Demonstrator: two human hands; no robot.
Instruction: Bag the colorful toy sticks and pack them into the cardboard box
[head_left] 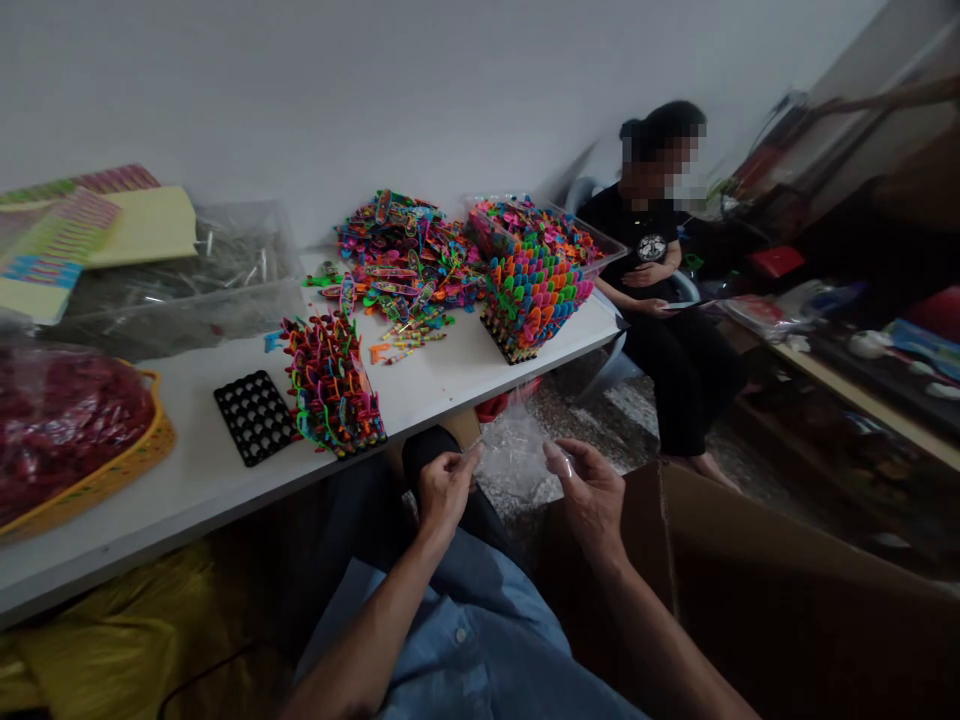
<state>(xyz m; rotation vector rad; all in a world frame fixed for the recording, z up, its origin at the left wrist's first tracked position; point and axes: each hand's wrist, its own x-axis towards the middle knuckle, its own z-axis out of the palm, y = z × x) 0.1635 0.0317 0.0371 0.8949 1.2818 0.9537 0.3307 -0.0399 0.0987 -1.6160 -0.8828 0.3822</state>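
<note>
Going left to right: red goods in plastic wrap sit in a yellow woven basket (124, 478) at the table's near left, with patterned paper sheets (75, 235) and a clear bin of thin clear sticks (180, 310) behind. On the white table (180, 478) lie a black perforated tray (255, 417), a stack of multicoloured plastic toys (330, 385), a loose heap of the same toys (405, 265), and a taller stack of toys (536, 298) in front of a clear tub (600, 240).

Our left hand (444, 490) is out past the table's near edge, above our lap, and its fingertips (461, 465) are pinched closed on the left edge of a clear plastic bag (514, 455). Our right hand (589, 495) is just right of the bag, with its fingertips (559, 460) nearly closed on the right edge, as far as we can tell. The bag sits between the hands, its long axis running roughly left to right across them, and it sags below the grip. Neither hand is clearly nearer. Anything inside is hard to make out. Further right, a seated co-worker (660, 280) holds a flat item on their lap, and an open cardboard box (750, 570) stands beside our right arm (645, 630).
</note>
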